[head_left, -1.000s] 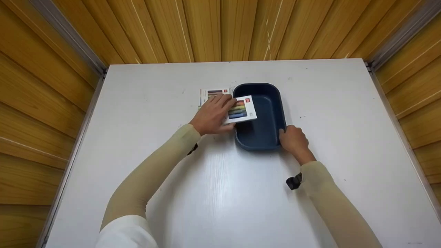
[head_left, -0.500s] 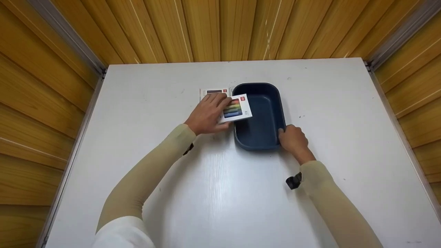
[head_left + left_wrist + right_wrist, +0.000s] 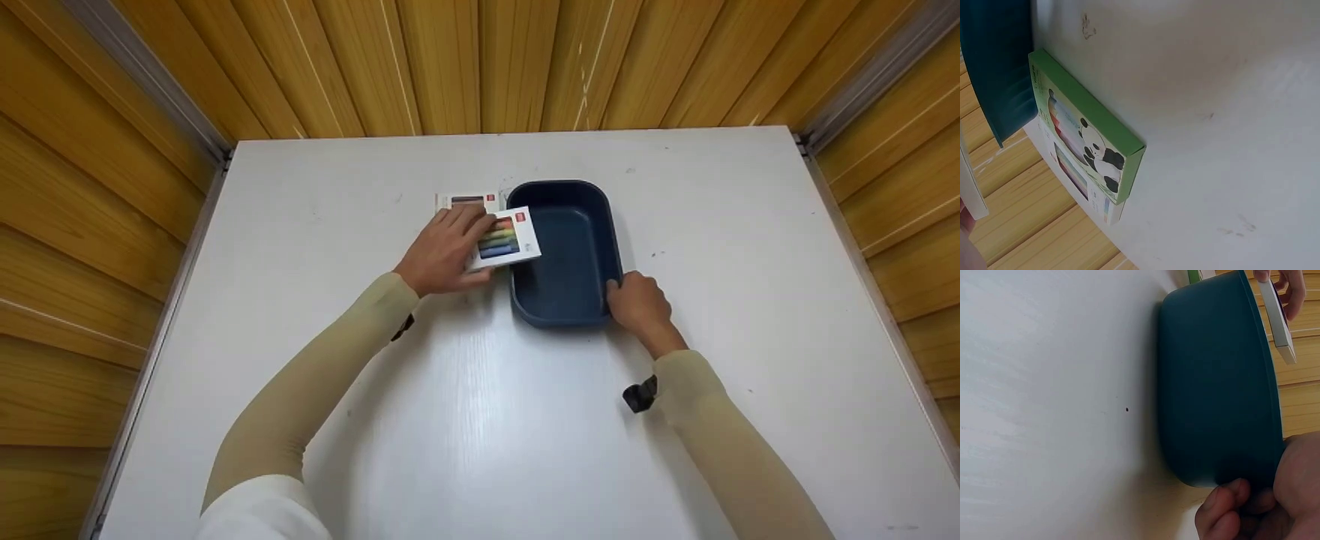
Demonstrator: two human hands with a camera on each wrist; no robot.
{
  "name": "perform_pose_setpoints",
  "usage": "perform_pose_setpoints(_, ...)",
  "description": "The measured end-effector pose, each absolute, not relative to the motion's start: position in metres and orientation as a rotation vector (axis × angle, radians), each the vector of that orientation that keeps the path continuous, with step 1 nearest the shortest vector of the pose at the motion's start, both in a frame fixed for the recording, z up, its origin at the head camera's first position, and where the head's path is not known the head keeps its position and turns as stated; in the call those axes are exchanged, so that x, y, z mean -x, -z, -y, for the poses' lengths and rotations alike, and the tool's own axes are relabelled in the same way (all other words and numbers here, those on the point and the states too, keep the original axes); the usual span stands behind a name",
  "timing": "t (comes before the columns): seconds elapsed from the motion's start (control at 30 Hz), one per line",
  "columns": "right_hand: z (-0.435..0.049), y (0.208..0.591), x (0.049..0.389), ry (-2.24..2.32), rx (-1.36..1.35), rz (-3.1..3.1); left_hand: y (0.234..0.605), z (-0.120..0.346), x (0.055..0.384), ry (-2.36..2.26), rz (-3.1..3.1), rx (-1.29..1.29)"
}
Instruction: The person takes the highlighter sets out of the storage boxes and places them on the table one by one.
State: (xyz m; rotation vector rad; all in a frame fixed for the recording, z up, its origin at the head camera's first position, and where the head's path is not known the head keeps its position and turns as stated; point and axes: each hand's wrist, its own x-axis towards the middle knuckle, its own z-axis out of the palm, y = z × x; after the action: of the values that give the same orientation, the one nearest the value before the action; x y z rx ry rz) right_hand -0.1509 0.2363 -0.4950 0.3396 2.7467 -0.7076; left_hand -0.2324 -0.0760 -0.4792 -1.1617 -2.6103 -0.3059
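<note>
My left hand (image 3: 444, 253) holds a white crayon box (image 3: 529, 238), whose window shows coloured sticks. In the head view the box overlaps the left rim of a dark blue bin (image 3: 571, 262); the right wrist view shows it raised above rim height. My right hand (image 3: 640, 304) grips the bin at its near right corner, thumb over the rim and fingers (image 3: 1221, 506) below. Beside the bin, under my left hand, lie a green box with a panda (image 3: 1081, 126) and another white box (image 3: 1100, 201); the green one is hidden in the head view.
A white table (image 3: 465, 420) with small dark marks carries everything. Wood-look panels (image 3: 450, 67) stand along its back and sides. A black wrist camera (image 3: 639, 396) hangs at the right sleeve.
My left hand has drawn left with the white crayon box, so less of it overlaps the bin. The right hand and the bin have stayed in place.
</note>
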Motion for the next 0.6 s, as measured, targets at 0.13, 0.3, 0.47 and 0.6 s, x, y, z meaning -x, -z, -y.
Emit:
perform_pose_setpoints(0.13, -0.236, 0.495, 0.151, 0.715, -0.351, -2.740, 0.481, 0.078, 0.232, 0.304, 2.626, 1.149)
perform_pose_setpoints(0.3, -0.236, 0.495, 0.151, 0.713, -0.365, -2.729, 0.482, 0.080, 0.230, 0.291, 2.652, 1.133)
perform_pose_setpoints(0.47, -0.236, 0.496, 0.151, 0.714, -0.359, -2.730, 0.483, 0.084, 0.229, 0.314, 2.672, 1.128)
perform_pose_setpoints(0.6, -0.236, 0.495, 0.151, 0.717, -0.352, -2.730, 0.483, 0.087, 0.229, 0.312, 2.682, 1.123)
